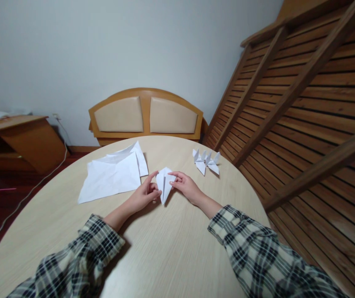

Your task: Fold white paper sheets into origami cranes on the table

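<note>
A small white folded paper (164, 182), kite-shaped with a slit down its middle and its narrow point toward me, is held just above the round table. My left hand (146, 193) grips its left edge between thumb and fingers. On the other side, my right hand (186, 187) pinches the right edge near the top. Sheets of white paper (112, 176) lie overlapping and creased to the left of my hands. Folded white paper figures (202, 159) with pointed tips stand close together at the right back of the table.
The pale round table (171, 248) spans the foreground. Behind it stands a wooden headboard (146, 111) with cream panels. Wooden slats (314, 107) lean along the right side. At the left are a brown desk (37, 145) and a white cable (30, 201) on the floor.
</note>
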### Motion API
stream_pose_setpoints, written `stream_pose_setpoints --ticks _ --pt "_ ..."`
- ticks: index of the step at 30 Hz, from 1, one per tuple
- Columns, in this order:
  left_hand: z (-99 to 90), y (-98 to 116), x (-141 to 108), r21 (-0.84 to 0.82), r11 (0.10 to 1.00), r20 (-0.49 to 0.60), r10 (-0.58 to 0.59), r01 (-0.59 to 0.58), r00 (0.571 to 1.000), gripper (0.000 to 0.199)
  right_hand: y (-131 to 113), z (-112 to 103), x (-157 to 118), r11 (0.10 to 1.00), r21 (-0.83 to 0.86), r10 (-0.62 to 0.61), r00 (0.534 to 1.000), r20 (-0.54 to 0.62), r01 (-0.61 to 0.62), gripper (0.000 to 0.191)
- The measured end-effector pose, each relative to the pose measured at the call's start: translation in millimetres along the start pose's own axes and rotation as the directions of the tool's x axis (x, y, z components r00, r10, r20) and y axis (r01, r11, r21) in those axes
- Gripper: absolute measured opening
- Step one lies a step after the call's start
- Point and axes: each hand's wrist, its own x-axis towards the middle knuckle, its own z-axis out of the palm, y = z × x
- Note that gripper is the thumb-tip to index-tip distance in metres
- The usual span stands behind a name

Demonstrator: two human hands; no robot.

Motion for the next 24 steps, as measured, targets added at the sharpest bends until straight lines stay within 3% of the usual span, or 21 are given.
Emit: stream_pose_setpoints --ticks 7,12,17,24 --pt "3.0 6.4 0.6 0.051 0.999 -0.084 -0.004 0.008 0.996 0.044 -3.0 0.8 -2.4 1.0 -0.027 -0.008 0.999 0.045 0.009 0.034" --pt "4.8 11.0 0.1 0.015 0.999 -0.089 -0.033 0.034 0.995 0.038 -2.5 0.6 -2.6 0.997 -0.072 -0.01 0.996 0.086 0.017 0.031" --pt "4.3 13.9 -0.3 0.133 0.99 -0.155 -0.018 0.039 0.988 0.032 -4.7 1.6 -3.3 0.997 -0.079 -0.009 0.99 0.139 0.02 0.031" --pt "0.9 19.4 -3.8 0.229 0.973 -0.272 0.03 0.034 0.962 0.01 -9.2 1.0 -4.7 0.992 -0.113 -0.046 0.994 0.097 0.057 0.031"
